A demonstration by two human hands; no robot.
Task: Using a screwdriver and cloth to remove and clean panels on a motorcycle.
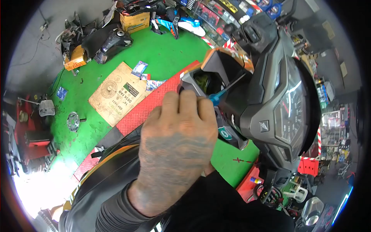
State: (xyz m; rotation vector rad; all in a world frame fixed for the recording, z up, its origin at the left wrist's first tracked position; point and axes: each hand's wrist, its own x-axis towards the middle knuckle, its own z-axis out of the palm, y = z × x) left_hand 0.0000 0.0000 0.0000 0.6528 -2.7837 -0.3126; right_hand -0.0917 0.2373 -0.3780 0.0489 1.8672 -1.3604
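Note:
My left hand [179, 135] fills the middle of the view, back up and fingers curled. Past its index finger sticks out a screwdriver [219, 96] with a teal handle; its thin shaft slants up and right against the scooter's front. The hand closes round the handle, and the thumb is hidden. Close by on the right is the scooter's grey handlebar cover [253, 116] with its speedometer [291, 104]. Behind the fingers an inner compartment [203, 83] of the front panel gapes. Only a sliver of my right hand [209, 169] shows beyond the left; its fingers are hidden.
The scooter's black seat [112, 174] lies at lower left. A flattened cardboard sheet [116, 94] rests on the green floor beside a red ramp strip [148, 102]. Farther off are a brake disc [73, 121], a fuel tank [114, 44], a yellow box [134, 22] and shelves of parts.

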